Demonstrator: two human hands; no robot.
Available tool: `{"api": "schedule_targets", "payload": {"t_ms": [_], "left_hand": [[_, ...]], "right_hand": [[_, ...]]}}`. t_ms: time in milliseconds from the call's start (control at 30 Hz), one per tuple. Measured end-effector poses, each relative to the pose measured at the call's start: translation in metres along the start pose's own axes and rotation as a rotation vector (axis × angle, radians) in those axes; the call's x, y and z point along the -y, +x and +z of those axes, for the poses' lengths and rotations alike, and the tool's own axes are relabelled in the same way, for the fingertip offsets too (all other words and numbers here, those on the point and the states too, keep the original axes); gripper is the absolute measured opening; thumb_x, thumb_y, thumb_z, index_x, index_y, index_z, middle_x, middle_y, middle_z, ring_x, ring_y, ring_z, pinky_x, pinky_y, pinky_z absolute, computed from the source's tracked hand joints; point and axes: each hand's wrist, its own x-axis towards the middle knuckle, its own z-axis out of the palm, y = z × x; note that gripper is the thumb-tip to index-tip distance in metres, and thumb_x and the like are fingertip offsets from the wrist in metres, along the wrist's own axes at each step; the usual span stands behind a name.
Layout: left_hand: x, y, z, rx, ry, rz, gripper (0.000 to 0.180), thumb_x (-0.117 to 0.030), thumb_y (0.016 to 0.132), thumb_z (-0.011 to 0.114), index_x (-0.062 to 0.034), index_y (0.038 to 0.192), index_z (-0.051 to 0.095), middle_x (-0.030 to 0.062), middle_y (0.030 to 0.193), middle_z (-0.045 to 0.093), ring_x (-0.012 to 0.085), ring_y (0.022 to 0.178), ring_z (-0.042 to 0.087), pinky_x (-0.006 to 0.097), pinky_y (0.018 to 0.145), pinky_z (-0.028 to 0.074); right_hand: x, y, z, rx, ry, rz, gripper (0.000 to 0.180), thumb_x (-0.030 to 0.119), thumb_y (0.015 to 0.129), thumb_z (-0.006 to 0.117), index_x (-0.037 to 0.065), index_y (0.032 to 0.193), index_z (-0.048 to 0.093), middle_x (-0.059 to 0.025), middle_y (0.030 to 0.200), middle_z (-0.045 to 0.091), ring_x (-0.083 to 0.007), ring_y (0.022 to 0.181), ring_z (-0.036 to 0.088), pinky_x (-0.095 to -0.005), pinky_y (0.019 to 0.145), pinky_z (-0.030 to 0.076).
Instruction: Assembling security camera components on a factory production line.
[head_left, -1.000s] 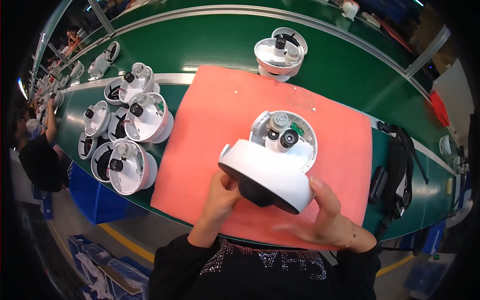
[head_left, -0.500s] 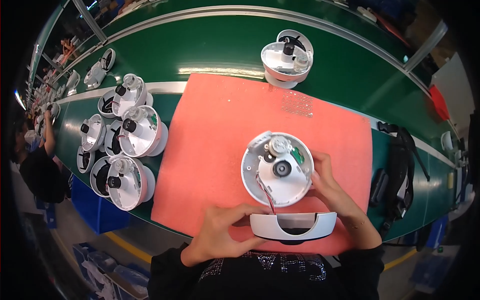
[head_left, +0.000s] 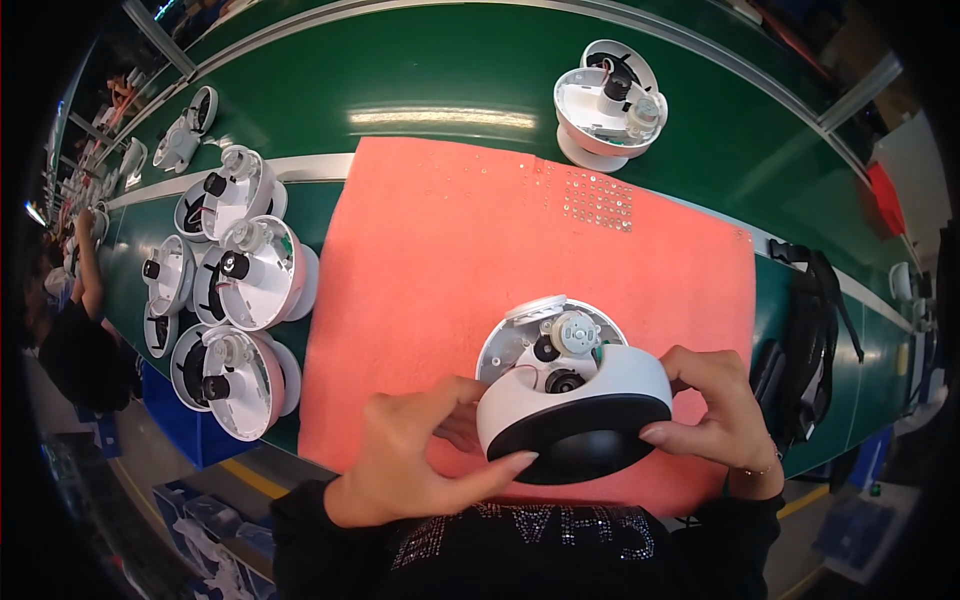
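Observation:
Near the front edge of a pink mat (head_left: 420, 260) lies an open white camera housing (head_left: 497, 345), showing a round grey motor and a black lens. Tilted over its near half is a white camera cover (head_left: 570, 405) with a black domed face and a U-shaped notch. My left hand (head_left: 420, 440) grips the cover's left side, thumb on the black face, its other fingers partly hidden behind. At the right side my right hand (head_left: 715, 410) holds it between thumb and fingers. Whether the cover touches the housing I cannot tell.
Several opened camera units (head_left: 245, 290) stand to the left on the green bench. Another open unit (head_left: 610, 110) sits beyond the mat, near a patch of small screws (head_left: 598, 200). A black strap bag (head_left: 810, 340) lies at the right. Far left, a person (head_left: 85, 340) works.
The cover has turned its black face up and moved over the housing's near part. My right hand has left the housing for the cover's right side. The view has shifted slightly.

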Motion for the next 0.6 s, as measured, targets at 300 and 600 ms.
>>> {"api": "schedule_targets", "payload": {"t_ms": [300, 600], "left_hand": [[0.015, 0.039, -0.025, 0.34, 0.219, -0.138, 0.032, -0.023, 0.062, 0.077, 0.001, 0.063, 0.056, 0.0086, 0.049, 0.055, 0.0154, 0.045, 0.058, 0.023, 0.043, 0.042], [0.014, 0.053, -0.028, 0.375, 0.372, -0.084, 0.04, -0.034, 0.064, 0.072, -0.0002, 0.056, 0.053, 0.0079, 0.045, 0.05, 0.0189, 0.04, 0.052, 0.026, 0.042, 0.038]], "right_hand": [[-0.019, 0.028, 0.004, -0.064, 0.098, 0.125, 0.023, 0.018, 0.071, 0.07, 0.002, 0.064, 0.057, -0.0027, 0.047, 0.049, -0.0068, 0.041, 0.045, -0.0202, 0.042, 0.034], [-0.025, 0.032, 0.002, -0.066, -0.372, 0.003, 0.043, 0.033, 0.083, 0.053, 0.002, 0.055, 0.045, -0.0138, 0.045, 0.042, -0.0295, 0.041, 0.045, -0.0357, 0.042, 0.034]]}}
